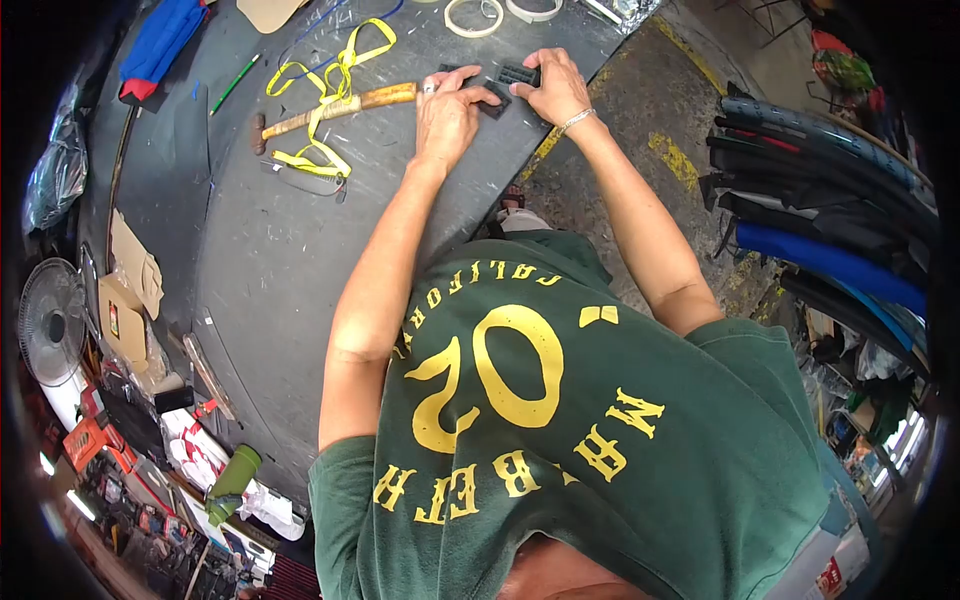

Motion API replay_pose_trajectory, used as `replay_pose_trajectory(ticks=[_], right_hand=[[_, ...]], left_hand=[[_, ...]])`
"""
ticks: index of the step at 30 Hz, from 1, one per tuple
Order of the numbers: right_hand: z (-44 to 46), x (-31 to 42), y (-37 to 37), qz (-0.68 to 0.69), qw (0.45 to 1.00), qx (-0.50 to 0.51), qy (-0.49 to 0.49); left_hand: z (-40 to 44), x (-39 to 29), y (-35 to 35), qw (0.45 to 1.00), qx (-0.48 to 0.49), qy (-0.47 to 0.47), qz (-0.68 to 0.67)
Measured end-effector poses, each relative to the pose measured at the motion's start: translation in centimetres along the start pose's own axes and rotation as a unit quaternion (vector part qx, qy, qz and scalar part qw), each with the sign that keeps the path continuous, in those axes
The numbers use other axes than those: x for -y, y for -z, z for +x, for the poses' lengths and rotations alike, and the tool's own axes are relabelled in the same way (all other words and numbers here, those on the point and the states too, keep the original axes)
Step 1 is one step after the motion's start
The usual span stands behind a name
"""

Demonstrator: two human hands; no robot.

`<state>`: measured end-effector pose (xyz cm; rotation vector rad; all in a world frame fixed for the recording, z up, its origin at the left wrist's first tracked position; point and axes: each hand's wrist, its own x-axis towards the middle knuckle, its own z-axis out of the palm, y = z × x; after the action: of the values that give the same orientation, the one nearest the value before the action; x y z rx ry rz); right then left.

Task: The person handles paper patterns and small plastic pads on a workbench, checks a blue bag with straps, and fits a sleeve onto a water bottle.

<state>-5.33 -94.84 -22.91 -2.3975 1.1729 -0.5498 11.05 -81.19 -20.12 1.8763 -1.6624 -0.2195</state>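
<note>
Both hands are at the dark table's [270,240] right edge. My left hand [450,112] has its fingers bent over small black pieces, with its index fingertip at a black block [492,102]. My right hand [556,88], with a bracelet at the wrist, pinches another black ribbed piece [518,75] between thumb and fingers. The two pieces are close together; the fingers hide parts of them. Beside my left hand lies a hammer [375,98] with a wooden handle, a yellow strap [345,75] looped over it.
Rolls of tape [473,17] lie beyond the hands. A green pencil [234,85] and a blue cloth item [162,45] are at the far left. A fan [55,320] stands at the left edge. Long dark rolls [820,190] are stacked at the right.
</note>
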Motion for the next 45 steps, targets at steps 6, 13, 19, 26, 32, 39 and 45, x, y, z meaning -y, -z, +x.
replay_pose_trajectory(ticks=[6, 13, 19, 26, 32, 39, 45], right_hand=[[-0.5, 2.4, 5.5, 0.324, 0.919, 0.18, -0.131], [-2.6, 5.1, 8.2, 0.579, 0.791, 0.097, -0.171], [-3.8, 6.8, 7.8, 0.5, 0.861, 0.037, -0.092], [-4.0, 7.1, 6.7, 0.437, 0.897, 0.055, -0.045], [-5.0, 6.9, 4.6, 0.269, 0.962, 0.034, 0.034], [-6.3, 5.8, 4.7, 0.557, 0.821, 0.022, -0.12], [-5.6, 0.6, 5.6, 0.376, 0.905, 0.006, -0.2]], left_hand=[[0.4, -3.6, 3.6, 0.99, -0.022, -0.124, -0.058], [-0.3, -6.2, 6.1, 0.943, 0.03, 0.2, -0.266], [-1.4, -7.1, 7.5, 0.895, 0.043, 0.238, -0.374], [-1.9, -7.5, 7.7, 0.895, 0.058, 0.258, -0.36], [-2.4, -7.0, 6.2, 0.912, 0.067, 0.265, -0.305], [-2.8, -4.9, 4.6, 0.857, 0.085, 0.311, -0.402], [-3.1, -3.3, 3.4, 0.764, 0.087, 0.307, -0.561]])
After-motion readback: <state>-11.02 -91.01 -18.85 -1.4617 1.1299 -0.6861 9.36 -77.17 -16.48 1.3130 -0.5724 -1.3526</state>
